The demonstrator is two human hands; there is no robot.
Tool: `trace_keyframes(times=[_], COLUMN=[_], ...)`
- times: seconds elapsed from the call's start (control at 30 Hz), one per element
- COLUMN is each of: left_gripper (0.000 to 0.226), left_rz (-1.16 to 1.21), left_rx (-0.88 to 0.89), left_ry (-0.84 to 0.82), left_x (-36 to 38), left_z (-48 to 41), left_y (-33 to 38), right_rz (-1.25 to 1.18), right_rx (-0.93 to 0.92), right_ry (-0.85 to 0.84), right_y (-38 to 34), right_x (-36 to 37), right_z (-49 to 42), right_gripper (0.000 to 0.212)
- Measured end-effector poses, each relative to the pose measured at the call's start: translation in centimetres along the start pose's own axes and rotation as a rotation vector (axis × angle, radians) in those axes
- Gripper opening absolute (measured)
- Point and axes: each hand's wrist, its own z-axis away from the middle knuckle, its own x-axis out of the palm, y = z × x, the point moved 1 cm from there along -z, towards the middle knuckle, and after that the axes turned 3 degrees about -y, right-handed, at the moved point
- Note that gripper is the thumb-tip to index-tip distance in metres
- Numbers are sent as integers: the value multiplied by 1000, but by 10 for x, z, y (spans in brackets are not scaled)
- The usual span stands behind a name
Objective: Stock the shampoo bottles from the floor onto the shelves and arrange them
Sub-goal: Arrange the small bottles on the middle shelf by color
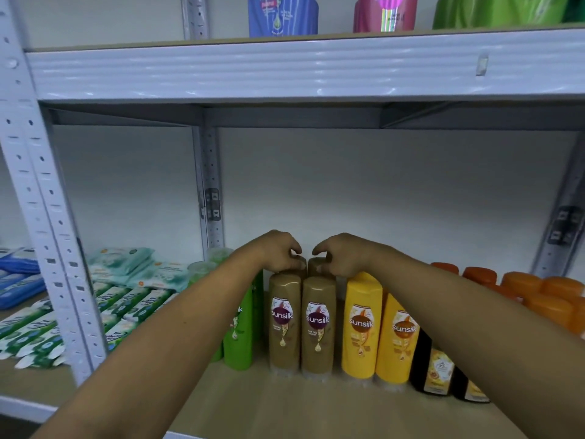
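Note:
Two brown Sunsilk shampoo bottles (pixel 302 324) stand side by side at the front of the wooden shelf (pixel 285 407). Behind them stand two more brown bottles, of which only the tops (pixel 313 264) show. My left hand (pixel 275 251) grips the top of the left rear bottle. My right hand (pixel 342 256) grips the top of the right rear one. Green bottles (pixel 240 331) stand to the left of the brown ones. Yellow Sunsilk bottles (pixel 380 331) stand to the right, then black bottles (pixel 433 369) partly hidden by my right arm.
Orange-capped bottles (pixel 538 296) fill the right rear of the shelf. Packets of wipes (pixel 126 289) lie in the left bay beyond the grey upright (pixel 47 217). The shelf above (pixel 285 71) carries blue, pink and green pouches. Bare shelf board shows in front of the bottles.

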Motion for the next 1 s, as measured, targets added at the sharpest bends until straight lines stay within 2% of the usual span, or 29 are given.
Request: trace_keyframes(times=[0.23, 0.37, 0.43, 0.63, 0.83, 1.0], left_gripper=[49, 46, 46, 48, 44, 48], left_rz=[-40, -88, -109, -162, -178, -112], left_rx=[32, 11, -4, -62, -115, -176], left_ry=[84, 110, 110, 77, 12, -2], left_x=[-19, -27, -26, -9, 18, 49], left_z=[58, 108, 138, 221, 275, 281], left_y=[5, 5, 4, 2, -2, -30], right_rz=[-53, -92, -98, -40, -145, -298], right_rx=[-64, -97, -120, -131, -155, -107], right_ry=[167, 197, 185, 133, 69, 33], right_y=[-26, -55, -72, -124, -162, -172], right_x=[-21, -22, -19, 9, 53, 86], right_z=[57, 92, 109, 146, 165, 157], right_gripper=[50, 45, 41, 47, 48, 56])
